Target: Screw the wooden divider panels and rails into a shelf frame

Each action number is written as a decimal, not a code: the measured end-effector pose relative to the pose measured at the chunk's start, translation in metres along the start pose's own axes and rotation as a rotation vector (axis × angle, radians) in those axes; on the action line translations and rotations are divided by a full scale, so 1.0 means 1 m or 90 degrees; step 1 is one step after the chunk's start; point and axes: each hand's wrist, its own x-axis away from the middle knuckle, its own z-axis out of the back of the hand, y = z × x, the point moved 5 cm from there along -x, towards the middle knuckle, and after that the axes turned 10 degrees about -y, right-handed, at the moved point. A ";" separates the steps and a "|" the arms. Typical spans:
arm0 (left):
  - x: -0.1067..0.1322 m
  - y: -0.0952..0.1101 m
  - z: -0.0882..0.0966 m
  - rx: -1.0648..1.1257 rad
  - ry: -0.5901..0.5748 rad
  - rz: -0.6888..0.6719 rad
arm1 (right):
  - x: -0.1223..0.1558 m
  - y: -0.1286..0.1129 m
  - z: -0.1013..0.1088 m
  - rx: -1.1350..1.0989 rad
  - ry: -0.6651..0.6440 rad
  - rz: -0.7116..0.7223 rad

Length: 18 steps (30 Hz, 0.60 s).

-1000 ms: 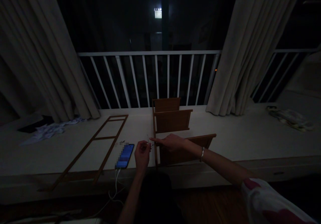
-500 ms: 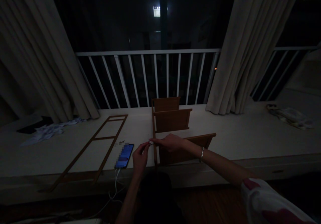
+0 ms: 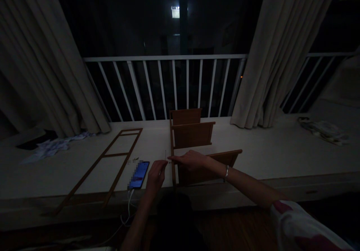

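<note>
A wooden shelf frame (image 3: pixel 172 138) lies on its side, with several brown panels, including the middle panel (image 3: pixel 192 135), standing out to the right from its long rail. My left hand (image 3: pixel 156 174) is closed in a pinch at the rail's left side, near its front end. From its fingertips rises a thin metal rod that looks like a hex key (image 3: pixel 165 154); a small dark fitting shows beside it at the rail. My right hand (image 3: pixel 194 160) grips the frame above the nearest panel (image 3: pixel 225 159), its index finger reaching over the rail toward the left fingertips. Its other fingers are partly hidden.
Left of the hands, a phone (image 3: pixel 140 175) with a white cable (image 3: pixel 129 206) lies on the white ledge (image 3: pixel 261 153). A ladder-like wooden frame (image 3: pixel 115 155) overhangs the front edge. Crumpled paper or plastic (image 3: pixel 53 146) lies far left. White railings (image 3: pixel 187 86) stand behind.
My left hand has turned and shifted slightly left, its forearm swinging left. The thin rod still stands beside the rail. My right hand has stayed in place.
</note>
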 end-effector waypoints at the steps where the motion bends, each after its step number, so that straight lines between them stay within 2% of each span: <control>1: -0.001 0.000 -0.001 -0.014 -0.014 -0.012 | 0.000 0.000 0.000 0.009 0.008 0.007; 14: -0.004 -0.002 -0.002 -0.230 -0.153 -0.112 | -0.003 0.000 -0.002 0.035 0.029 0.028; 18: -0.004 0.000 0.001 -0.286 -0.141 -0.128 | -0.003 -0.001 -0.002 0.060 0.026 0.031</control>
